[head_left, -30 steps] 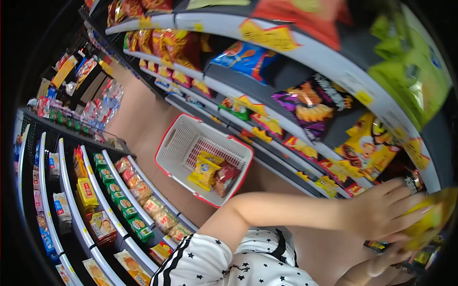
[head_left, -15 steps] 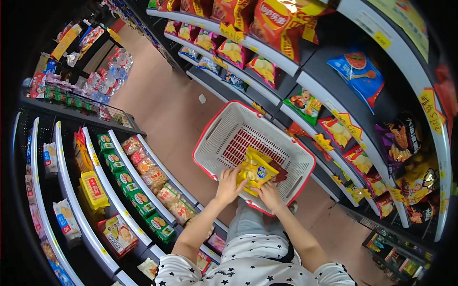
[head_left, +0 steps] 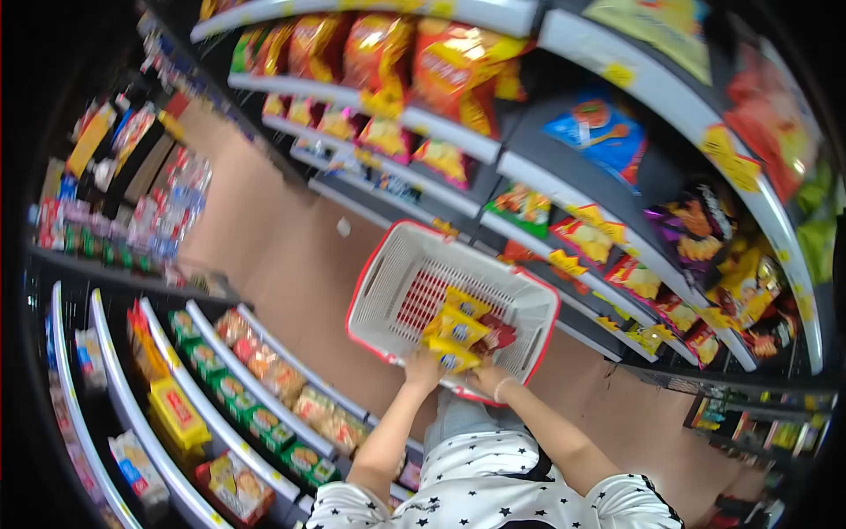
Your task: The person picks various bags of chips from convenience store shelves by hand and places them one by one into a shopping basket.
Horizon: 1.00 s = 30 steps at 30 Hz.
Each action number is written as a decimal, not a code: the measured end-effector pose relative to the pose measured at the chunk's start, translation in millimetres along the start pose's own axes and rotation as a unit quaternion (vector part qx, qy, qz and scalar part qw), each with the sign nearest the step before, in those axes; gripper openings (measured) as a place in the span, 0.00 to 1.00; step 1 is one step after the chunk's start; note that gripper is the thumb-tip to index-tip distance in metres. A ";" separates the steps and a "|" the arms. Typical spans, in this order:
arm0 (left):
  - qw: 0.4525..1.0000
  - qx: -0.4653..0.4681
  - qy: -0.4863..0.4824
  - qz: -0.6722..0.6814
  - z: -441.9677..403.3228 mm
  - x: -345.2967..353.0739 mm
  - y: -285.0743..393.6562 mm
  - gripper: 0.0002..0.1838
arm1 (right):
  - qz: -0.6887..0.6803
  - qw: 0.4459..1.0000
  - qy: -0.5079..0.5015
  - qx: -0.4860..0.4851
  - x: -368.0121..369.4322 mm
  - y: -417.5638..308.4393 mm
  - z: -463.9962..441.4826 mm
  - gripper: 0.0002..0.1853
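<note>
I see left hand (head_left: 423,369), right hand (head_left: 487,378) pinching nearest yellow packet (head_left: 453,357) at either side, likely for balance; basket (head_left: 388,273) keeps other packets (head_left: 463,330) gathered

Floor (head_left: 273,273): pinkish-brown aisle, running far left.
Right shelving (head_left: 557,86): dark-grey tiers, pale edges (head_left: 458,130), yellow price tags (head_left: 619,74).
Left shelving (head_left: 126,353): black tiers, lining the aisle.

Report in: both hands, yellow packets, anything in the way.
Left hand and right hand at nearest yellow packet, grip unclear. Two more yellow packets beyond, in basket. Red packet alongside; nothing visibly blocking the hands.
</note>
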<state>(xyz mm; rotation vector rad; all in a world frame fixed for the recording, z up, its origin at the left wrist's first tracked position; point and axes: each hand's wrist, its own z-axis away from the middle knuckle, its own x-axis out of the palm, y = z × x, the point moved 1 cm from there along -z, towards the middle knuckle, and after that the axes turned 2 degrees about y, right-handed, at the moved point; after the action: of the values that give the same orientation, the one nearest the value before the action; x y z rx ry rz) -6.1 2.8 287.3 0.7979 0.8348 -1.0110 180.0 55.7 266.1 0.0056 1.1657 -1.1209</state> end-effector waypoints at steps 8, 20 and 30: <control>0.996 0.025 0.080 -0.027 20.8 2.5 6.8 0.34 | -0.137 0.978 0.159 -0.001 -76.5 53.8 135.6 0.17; 0.849 0.375 0.207 0.309 55.3 -261.1 330.9 0.15 | -0.013 0.688 0.725 0.019 -342.9 121.3 376.8 0.13; 0.689 0.423 0.526 0.266 58.7 -391.8 521.3 0.32 | 0.140 0.652 0.744 -0.042 -495.0 88.9 377.4 0.32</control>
<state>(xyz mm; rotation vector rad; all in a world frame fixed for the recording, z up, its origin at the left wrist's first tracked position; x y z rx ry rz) 375.6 270.5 747.0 2.4137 0.9429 -0.2531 535.6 242.8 749.8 1.2141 2.5373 -0.5977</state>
